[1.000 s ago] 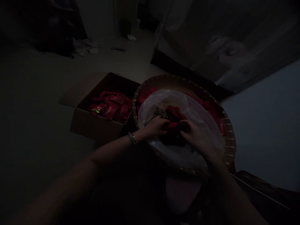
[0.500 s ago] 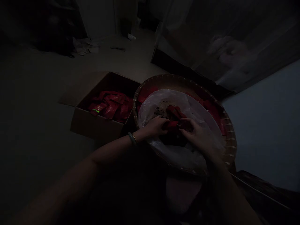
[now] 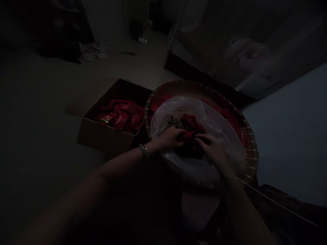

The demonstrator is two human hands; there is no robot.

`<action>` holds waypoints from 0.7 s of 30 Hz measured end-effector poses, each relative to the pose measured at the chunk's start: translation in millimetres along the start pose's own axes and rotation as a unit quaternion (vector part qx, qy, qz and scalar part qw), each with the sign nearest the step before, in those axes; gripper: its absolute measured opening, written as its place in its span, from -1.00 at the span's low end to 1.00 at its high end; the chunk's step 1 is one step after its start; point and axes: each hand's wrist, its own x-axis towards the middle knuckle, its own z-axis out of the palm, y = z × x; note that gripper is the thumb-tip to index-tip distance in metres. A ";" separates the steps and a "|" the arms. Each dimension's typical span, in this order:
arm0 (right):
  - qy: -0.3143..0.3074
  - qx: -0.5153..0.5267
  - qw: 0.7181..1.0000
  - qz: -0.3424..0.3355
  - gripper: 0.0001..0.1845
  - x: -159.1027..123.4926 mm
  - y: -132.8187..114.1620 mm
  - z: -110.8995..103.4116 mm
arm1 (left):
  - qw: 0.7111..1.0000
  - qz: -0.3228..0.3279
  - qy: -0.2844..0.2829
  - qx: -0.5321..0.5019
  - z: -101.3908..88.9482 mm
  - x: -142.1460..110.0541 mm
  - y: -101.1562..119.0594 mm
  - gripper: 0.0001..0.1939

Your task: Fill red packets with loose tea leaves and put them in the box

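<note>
My left hand point(image 3: 170, 137), with a bangle at its wrist, is closed around the left end of a small red packet point(image 3: 188, 136). Thumb and fingers of my right hand point(image 3: 212, 146) pinch together at the packet's right edge. Just beyond lie more red packets point(image 3: 192, 122), on a whitish plastic sheet point(image 3: 204, 170) spread in a round woven basket point(image 3: 251, 156). Below the held packet is a dark heap point(image 3: 190, 152) too dim to make out. Small dark bits point(image 3: 175, 119) lie on the sheet past my left hand.
An open cardboard box point(image 3: 102, 137) full of red packets point(image 3: 122, 114) stands left of the basket. Other red packets point(image 3: 230, 117) line the basket's far right side. A large plastic-covered thing point(image 3: 245, 54) stands behind, and a pale wall point(image 3: 288, 136) rises on the right.
My right hand has shifted slightly, its fingers now straighter and closer together at the packet's edge. The left hand keeps its hold in nearly the same place.
</note>
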 end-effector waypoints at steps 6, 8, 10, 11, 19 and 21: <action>0.007 0.040 0.998 0.041 -0.70 -2.3 -7.4 -0.1 | 1.000 -0.005 0.001 0.010 1.9 1.9 -1.0 -0.50; 0.017 0.035 0.999 0.030 -0.70 -4.6 -7.0 2.5 | 1.000 -0.013 0.000 0.008 2.2 2.5 -0.6 -0.49; 0.031 -0.006 0.999 0.002 -0.71 -7.1 -5.2 7.3 | 1.000 -0.021 0.003 0.007 2.5 2.4 -0.1 -0.50; 0.036 -0.033 0.999 -0.017 -0.70 -8.2 -3.9 10.5 | 1.000 -0.024 0.006 0.008 2.5 2.1 0.3 -0.50; 0.055 -0.036 0.998 -0.002 -0.62 -9.0 11.4 18.5 | 0.996 -0.023 -0.014 -0.089 -2.4 0.4 1.4 -0.39; 0.053 -0.002 0.998 0.026 -0.63 -10.3 17.3 12.9 | 0.984 -0.030 -0.033 -0.172 -3.0 0.4 -1.2 -0.32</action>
